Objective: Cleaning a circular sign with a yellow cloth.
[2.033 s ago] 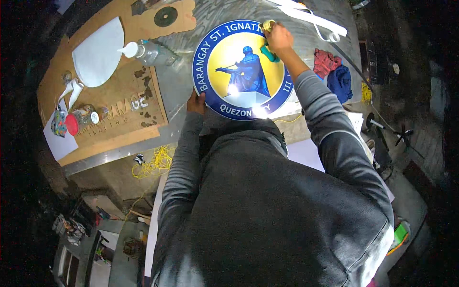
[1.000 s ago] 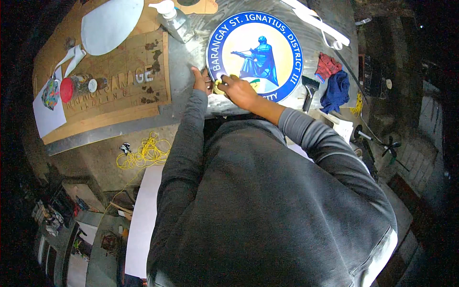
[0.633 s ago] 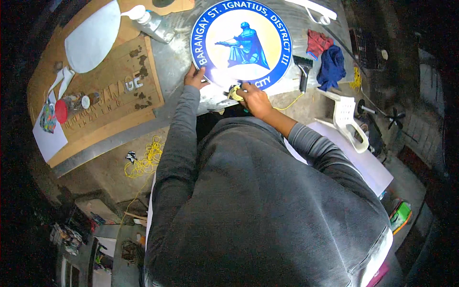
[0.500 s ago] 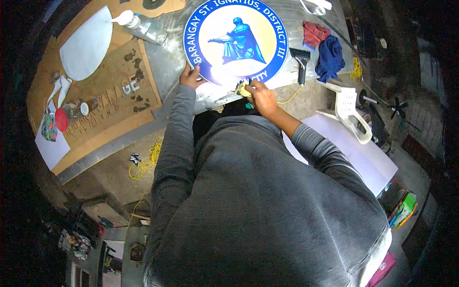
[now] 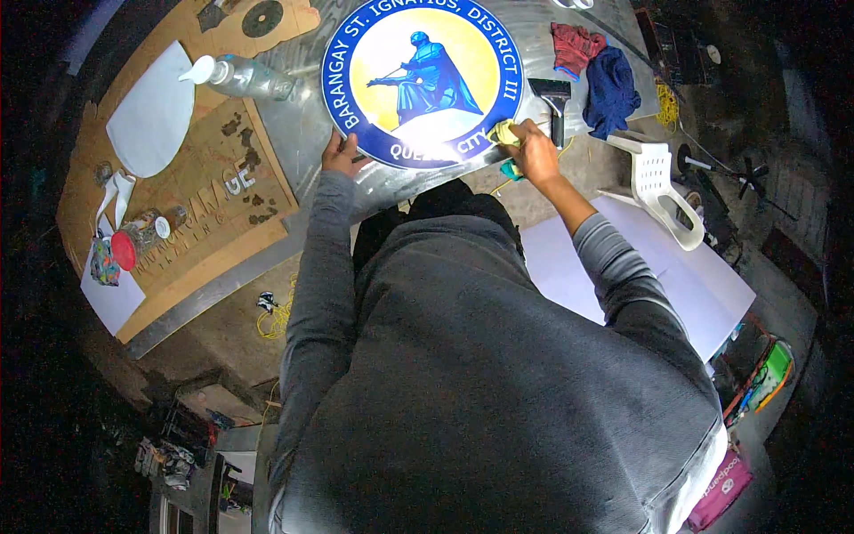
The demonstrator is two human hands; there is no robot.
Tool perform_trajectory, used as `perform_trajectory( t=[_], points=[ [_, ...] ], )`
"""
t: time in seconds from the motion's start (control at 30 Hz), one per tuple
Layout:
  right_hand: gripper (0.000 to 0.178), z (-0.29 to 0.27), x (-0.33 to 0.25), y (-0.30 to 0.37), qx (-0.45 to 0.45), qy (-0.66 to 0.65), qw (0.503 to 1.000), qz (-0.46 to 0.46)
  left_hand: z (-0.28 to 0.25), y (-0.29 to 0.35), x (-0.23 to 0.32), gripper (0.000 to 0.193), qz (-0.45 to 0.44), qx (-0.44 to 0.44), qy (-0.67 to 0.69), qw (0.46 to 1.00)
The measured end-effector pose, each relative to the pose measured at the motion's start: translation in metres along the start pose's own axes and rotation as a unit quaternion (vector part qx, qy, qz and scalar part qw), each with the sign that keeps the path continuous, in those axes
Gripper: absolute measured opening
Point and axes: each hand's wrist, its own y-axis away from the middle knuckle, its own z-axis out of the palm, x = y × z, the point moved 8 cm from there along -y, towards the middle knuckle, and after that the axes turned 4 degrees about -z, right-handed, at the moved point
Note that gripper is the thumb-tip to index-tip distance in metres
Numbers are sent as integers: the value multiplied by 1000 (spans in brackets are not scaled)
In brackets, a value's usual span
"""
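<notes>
A large round sign [image 5: 418,53] with a blue ring, a yellow centre and a blue figure lies flat on a shiny metal sheet [image 5: 302,133]. My right hand [image 5: 536,153] presses a crumpled yellow cloth [image 5: 505,133] against the sign's lower right rim; a bit of green shows under the hand. My left hand [image 5: 342,153] rests with fingers spread on the sign's lower left rim. Both grey sleeves reach forward from my body, which fills the lower picture.
A black squeegee [image 5: 553,93], a red rag [image 5: 569,44] and a blue rag [image 5: 609,84] lie right of the sign. A plastic bottle [image 5: 240,78] and a brown board [image 5: 213,196] with cut-out letters sit left. A white plastic chair [image 5: 663,182] and a white sheet [image 5: 676,276] are at right.
My right hand with the cloth went from the sign's upper right down to its lower edge, then along that edge to the lower right. My left hand stayed on the lower left rim.
</notes>
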Motion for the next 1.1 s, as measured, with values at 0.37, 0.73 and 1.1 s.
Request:
perform_trajectory(
  t=[0.37,0.73,1.1],
  points=[
    [38,-27,57,-100,26,33,997,66,-7,-6,-4,59,39,-33,-27,998],
    [37,-48,29,-231,48,74,994,69,-8,-5,3,64,164,-10,-53,985],
    [36,0,-90,-342,29,120,988,-94,-38,-21,-30,67,185,57,-188,963]
  ],
)
